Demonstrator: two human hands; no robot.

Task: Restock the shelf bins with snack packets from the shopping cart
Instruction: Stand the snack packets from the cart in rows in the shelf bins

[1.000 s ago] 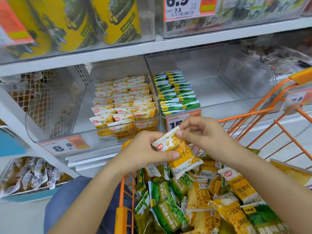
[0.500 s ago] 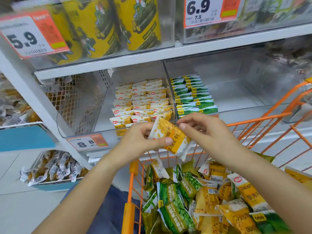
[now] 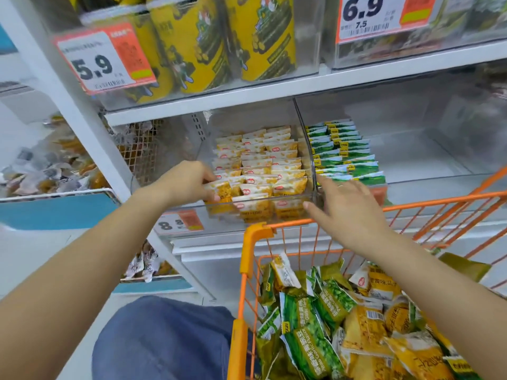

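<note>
A yellow snack packet (image 3: pixel 219 189) is pinched by the left hand (image 3: pixel 186 182) at the front left of the clear shelf bin (image 3: pixel 263 207). The right hand (image 3: pixel 348 207) is held flat and loose beside it, above the orange cart (image 3: pixel 252 237).

The shopping cart (image 3: pixel 356 209) was orange, its loose packets (image 3: pixel 343 311) yellow or green. Yellow-and-white packets (image 3: pixel 271 171) filled the left clear bin (image 3: pixel 260 204), green-and-white packets (image 3: pixel 345 152) the right. Price tags (image 3: pixel 105 57) were white and orange.
</note>
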